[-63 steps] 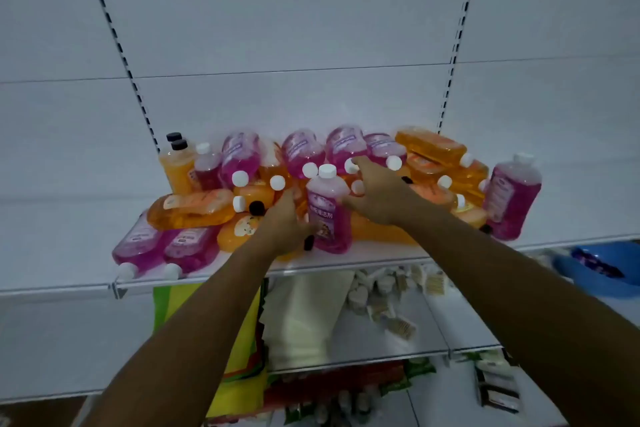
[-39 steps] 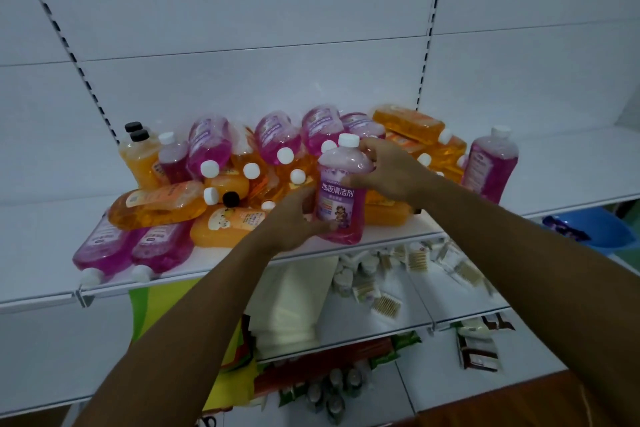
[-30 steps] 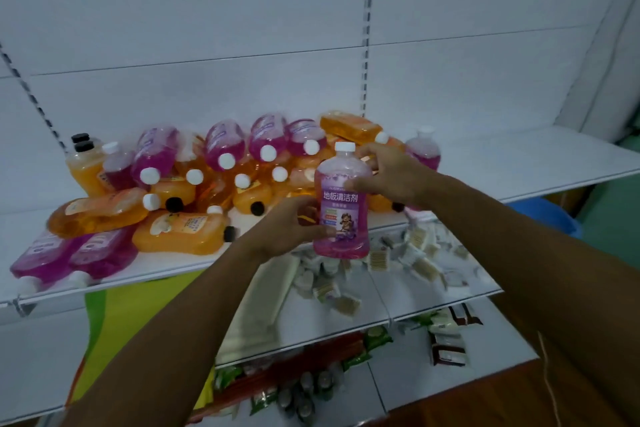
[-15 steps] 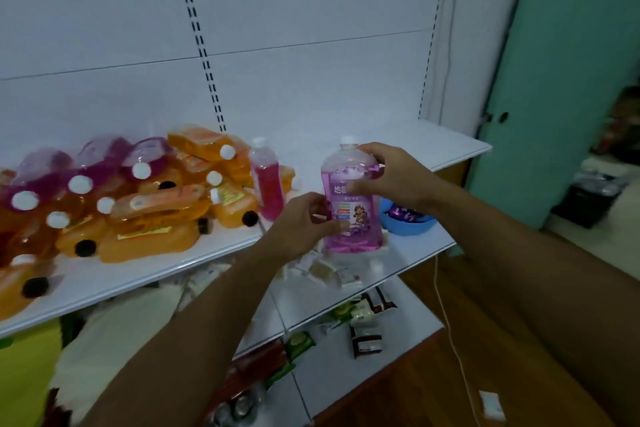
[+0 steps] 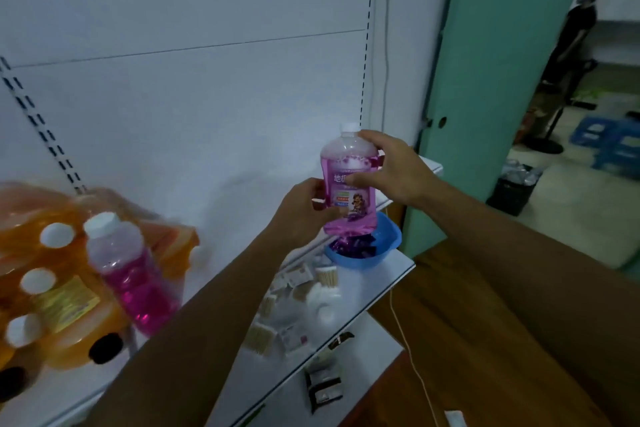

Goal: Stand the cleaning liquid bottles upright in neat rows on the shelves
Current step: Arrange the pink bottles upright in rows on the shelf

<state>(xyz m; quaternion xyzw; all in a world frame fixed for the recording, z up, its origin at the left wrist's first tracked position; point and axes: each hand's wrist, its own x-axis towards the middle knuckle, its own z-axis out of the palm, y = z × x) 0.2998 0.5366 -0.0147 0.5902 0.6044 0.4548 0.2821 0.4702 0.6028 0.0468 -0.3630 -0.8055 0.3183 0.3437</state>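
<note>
Two hands carry one pink bottle (image 5: 349,184) between them, held in the air with its white cap up and its long axis close to vertical, leaning only a touch. Our left hand (image 5: 304,210) curls round the lower body from the near-left side; our right hand (image 5: 391,172) wraps the shoulder and label from the right, thumb across the front. Both are closed on the bottle, so neither is free.

Beyond the hands and slightly below the bottle's base lies the bare right end of the upper shelf (image 5: 242,198), and that is the relation the next move turns on: the bottle must go forward and a little down, base first, already upright. We judge the right hand better placed to steer, since it grips high and nearer the shelf's end.

To the left of the left hand, well apart, the pile of orange bottles (image 5: 52,274) lies on its sides, with one pink bottle standing (image 5: 131,274) at its edge. Room between that pile and the shelf's right edge looks ample. Directly under the held bottle sits a blue basin (image 5: 363,255) on the lower shelf (image 5: 388,274); a slip would drop into it.
</note>
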